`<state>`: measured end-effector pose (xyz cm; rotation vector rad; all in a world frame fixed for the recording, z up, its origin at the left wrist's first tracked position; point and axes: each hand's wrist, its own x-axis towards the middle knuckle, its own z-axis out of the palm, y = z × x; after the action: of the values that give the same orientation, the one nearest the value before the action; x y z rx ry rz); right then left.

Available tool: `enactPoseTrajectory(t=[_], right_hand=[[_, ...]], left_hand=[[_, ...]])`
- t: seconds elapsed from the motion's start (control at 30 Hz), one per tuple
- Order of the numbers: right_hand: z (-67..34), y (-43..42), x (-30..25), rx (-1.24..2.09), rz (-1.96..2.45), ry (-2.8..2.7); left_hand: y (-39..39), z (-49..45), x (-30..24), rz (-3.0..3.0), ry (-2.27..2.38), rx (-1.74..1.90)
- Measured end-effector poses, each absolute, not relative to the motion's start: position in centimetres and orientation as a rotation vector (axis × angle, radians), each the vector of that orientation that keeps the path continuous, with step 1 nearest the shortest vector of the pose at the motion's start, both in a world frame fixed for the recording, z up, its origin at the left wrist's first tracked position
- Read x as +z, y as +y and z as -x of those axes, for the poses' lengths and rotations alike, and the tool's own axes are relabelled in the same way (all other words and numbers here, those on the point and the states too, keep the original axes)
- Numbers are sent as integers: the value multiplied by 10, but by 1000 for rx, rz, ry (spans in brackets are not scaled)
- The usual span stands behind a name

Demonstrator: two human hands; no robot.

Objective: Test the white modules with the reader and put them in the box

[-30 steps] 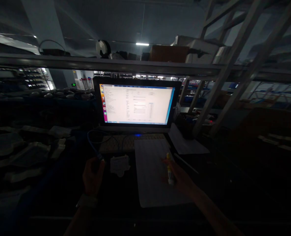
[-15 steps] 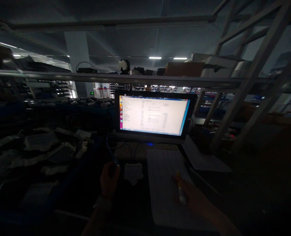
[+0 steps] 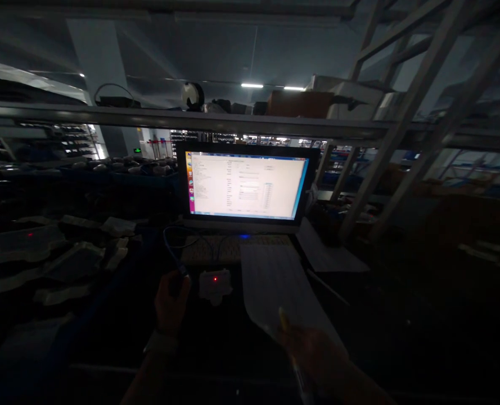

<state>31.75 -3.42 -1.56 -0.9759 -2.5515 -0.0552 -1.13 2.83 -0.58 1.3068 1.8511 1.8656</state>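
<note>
My left hand (image 3: 170, 302) is closed on the plug end of a blue cable (image 3: 175, 257), left of a small pale flat device (image 3: 214, 291). A red light glows on that device, and a narrow gap separates it from my hand. A pen-like marker (image 3: 284, 320) with a yellow end is gripped in my right hand (image 3: 315, 350), over the lower part of a white paper sheet (image 3: 270, 281). Darkness hides the fingers' details and the print on the sheet.
Behind the device stand a keyboard (image 3: 199, 250) and a lit monitor (image 3: 243, 188). A blue bin (image 3: 100, 306) of similar pale devices is at left. Another sheet (image 3: 332, 253) and a thin pale stick (image 3: 328, 286) lie right. A loaded shelf (image 3: 233, 119) spans above.
A red light now shows on the pale device. My right hand has moved down and toward me with the marker, its yellow end still pointing up. The whole view has shifted.
</note>
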Motion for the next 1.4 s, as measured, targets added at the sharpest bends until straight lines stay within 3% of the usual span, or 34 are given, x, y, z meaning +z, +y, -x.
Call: enactPoseTrajectory(t=[0.13, 0.3, 0.57, 0.73, 0.83, 1.03, 1.4], right_hand=[[-315, -43, -6, -340, 871, -2694], [-317, -71, 10, -354, 894, -2738], [-327, -103, 32, 218, 929, -2747], [-339, -45, 59, 648, 1213, -2265], [-332, 17, 61, 843, 1304, -1677], [-304, 94, 22, 796, 1448, -1354], [-305, 96, -18, 562, 1566, -1346]], left_hand=[[29, 15, -7, -1361, 1910, 1835], [29, 15, -10, -1434, 1912, 1851], [28, 12, -7, -1424, 1917, 1860], [27, 10, -7, -1417, 1870, 1854], [27, 10, -6, -1436, 1917, 1851], [27, 10, -4, -1436, 1951, 1868], [25, 6, 0, -1387, 1935, 1794]])
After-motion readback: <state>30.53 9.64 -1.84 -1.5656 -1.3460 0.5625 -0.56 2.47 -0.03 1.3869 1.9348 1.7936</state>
